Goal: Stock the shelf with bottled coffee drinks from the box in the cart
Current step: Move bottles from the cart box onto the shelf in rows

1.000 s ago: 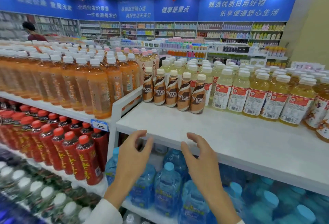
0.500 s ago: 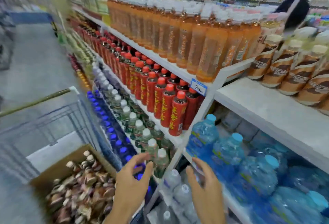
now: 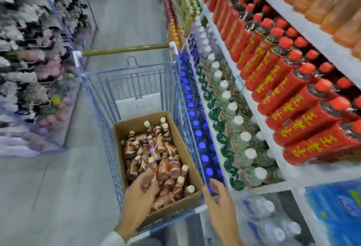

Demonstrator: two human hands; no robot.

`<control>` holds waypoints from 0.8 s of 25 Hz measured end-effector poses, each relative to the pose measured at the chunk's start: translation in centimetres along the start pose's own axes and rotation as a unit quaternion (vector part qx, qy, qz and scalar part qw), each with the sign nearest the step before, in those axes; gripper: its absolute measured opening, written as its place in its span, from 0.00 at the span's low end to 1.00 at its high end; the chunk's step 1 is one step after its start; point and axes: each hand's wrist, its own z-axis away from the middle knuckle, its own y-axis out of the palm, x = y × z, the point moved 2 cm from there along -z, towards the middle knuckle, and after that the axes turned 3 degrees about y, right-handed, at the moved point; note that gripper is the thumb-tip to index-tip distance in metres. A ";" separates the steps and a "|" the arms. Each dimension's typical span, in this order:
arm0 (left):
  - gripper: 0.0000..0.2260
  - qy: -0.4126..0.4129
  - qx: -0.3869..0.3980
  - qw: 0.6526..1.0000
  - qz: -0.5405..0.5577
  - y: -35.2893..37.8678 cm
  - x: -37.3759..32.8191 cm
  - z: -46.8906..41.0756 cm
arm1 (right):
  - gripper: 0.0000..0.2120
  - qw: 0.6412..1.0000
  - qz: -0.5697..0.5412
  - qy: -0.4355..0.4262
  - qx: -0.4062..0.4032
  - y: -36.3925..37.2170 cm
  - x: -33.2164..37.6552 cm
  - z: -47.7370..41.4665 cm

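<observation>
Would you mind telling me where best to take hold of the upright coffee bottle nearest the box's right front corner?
I'd take that coffee bottle by its neck, just under the pale cap, coming down from above. It stands cap-up against the cardboard box wall with other bottles packed beside it, so its body looks hard to reach. The right hand, open, is nearest.

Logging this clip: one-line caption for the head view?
Left hand reaches into box of coffee bottles in cart; right hand hovers empty.
</observation>
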 end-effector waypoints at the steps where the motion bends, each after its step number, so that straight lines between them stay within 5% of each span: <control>1: 0.09 -0.017 -0.010 1.000 -0.004 -0.5 1.2 -0.9 | 0.15 1.000 0.011 0.005 0.014 0.9 0.3 -0.4; 6: 0.05 -0.173 -0.018 0.985 -0.022 -0.1 6.8 -6.1 | 0.19 0.996 0.059 0.050 0.053 4.6 0.5 -2.4; 13: 0.29 -0.321 0.031 0.944 -0.077 4.3 12.7 -15.6 | 0.21 0.978 0.153 0.060 0.127 7.5 -0.6 -5.0; 17: 0.34 -0.367 0.094 0.907 -0.187 6.9 15.5 -19.1 | 0.20 0.976 0.161 0.057 0.136 7.6 -1.3 -7.3; 20: 0.35 -0.408 0.068 0.883 -0.223 8.0 16.7 -19.7 | 0.20 0.974 0.161 0.059 0.145 7.3 -2.0 -8.6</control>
